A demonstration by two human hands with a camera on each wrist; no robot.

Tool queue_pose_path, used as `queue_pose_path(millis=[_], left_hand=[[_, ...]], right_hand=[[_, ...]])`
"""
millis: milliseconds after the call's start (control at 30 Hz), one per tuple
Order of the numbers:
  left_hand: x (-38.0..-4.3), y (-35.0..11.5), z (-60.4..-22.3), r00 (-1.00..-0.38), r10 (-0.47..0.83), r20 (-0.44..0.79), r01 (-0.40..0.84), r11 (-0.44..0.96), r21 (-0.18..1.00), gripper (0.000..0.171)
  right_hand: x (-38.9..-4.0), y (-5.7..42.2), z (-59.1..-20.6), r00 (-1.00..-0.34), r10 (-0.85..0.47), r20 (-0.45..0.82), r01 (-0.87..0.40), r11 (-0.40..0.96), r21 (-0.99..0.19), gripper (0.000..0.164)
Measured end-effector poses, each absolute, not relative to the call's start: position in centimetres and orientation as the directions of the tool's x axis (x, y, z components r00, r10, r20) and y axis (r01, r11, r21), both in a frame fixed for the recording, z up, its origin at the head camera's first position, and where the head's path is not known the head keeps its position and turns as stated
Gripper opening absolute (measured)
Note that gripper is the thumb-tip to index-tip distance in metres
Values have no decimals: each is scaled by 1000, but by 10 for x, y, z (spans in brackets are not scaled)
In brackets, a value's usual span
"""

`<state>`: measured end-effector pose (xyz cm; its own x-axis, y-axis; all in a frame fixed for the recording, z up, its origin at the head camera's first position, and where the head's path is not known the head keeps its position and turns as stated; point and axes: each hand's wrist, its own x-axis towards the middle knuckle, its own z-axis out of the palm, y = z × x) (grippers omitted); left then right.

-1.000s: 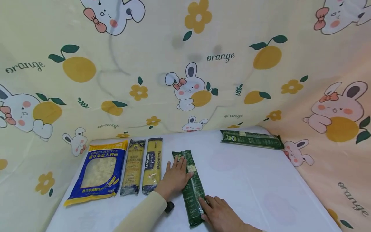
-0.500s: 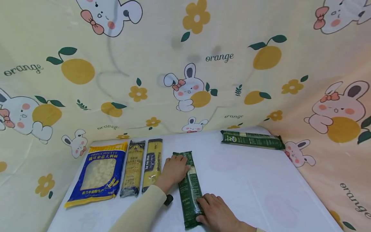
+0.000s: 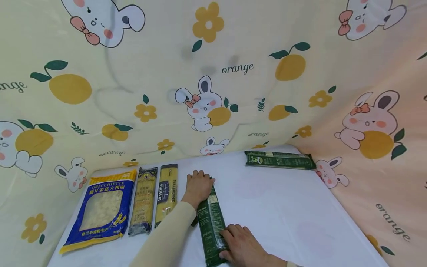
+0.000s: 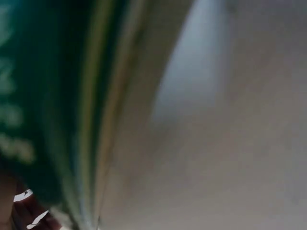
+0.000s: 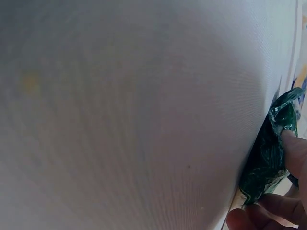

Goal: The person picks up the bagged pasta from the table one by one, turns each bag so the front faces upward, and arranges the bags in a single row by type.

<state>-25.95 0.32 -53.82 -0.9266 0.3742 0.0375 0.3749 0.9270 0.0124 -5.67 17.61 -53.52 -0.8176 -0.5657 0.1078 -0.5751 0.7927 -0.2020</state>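
Note:
A dark green spaghetti pack (image 3: 211,226) lies lengthwise on the white table in the head view. At its far end, my left hand (image 3: 197,188) curls its fingers over the pack and covers that end. My right hand (image 3: 245,244) grips the near end, thumb at the bottom corner and fingers along the right side. In the right wrist view the thumb and fingers pinch the crinkled end of the green pack (image 5: 268,158). Up close in the left wrist view, the blurred green wrapper (image 4: 38,96) fills the left side.
Left of my left hand lie a yellow La Sicilia spaghetti pack (image 3: 166,193), another long pasta pack (image 3: 143,200) and a blue-yellow orecchiette bag (image 3: 100,209). A second green pack (image 3: 280,160) lies at the back right. A printed curtain (image 3: 150,74) closes off the back and sides.
My left hand has slid toward the far end of the green pack and its fingers now curl over it. The pack's near end has shifted slightly left. The head view has turned right.

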Motion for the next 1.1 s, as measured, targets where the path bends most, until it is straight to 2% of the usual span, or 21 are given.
queue_pose_path(millis=[167,433,633,800,933,1033,1100], left_hand=[[-260,6,-544,-922,383,57,381,924,-36,53],[-260,0,-547,-924,371,95,372,928,-8,45],[-259,-9,-536,-881,373,290,393,920,10,35],[-263,-19,-518,-790,355,499,428,903,35,29],[-270,-24,-496,-693,339,636,474,879,48,31],[-273,-28,-480,-597,329,732,514,857,34,35],[-275,-30,-471,-521,321,791,540,841,15,37]], right_hand=[[-56,178,-540,-803,-575,156,-595,782,-184,52],[-54,176,-539,-791,-582,190,-611,767,-194,53],[-55,177,-535,-826,-549,130,-564,795,-223,57],[-60,176,-531,-867,-494,73,-493,826,-272,64],[-69,177,-528,-863,-468,190,-501,839,-211,66],[-78,176,-527,-854,-441,274,-496,850,-176,62],[-84,175,-527,-863,-420,280,-479,858,-188,57]])
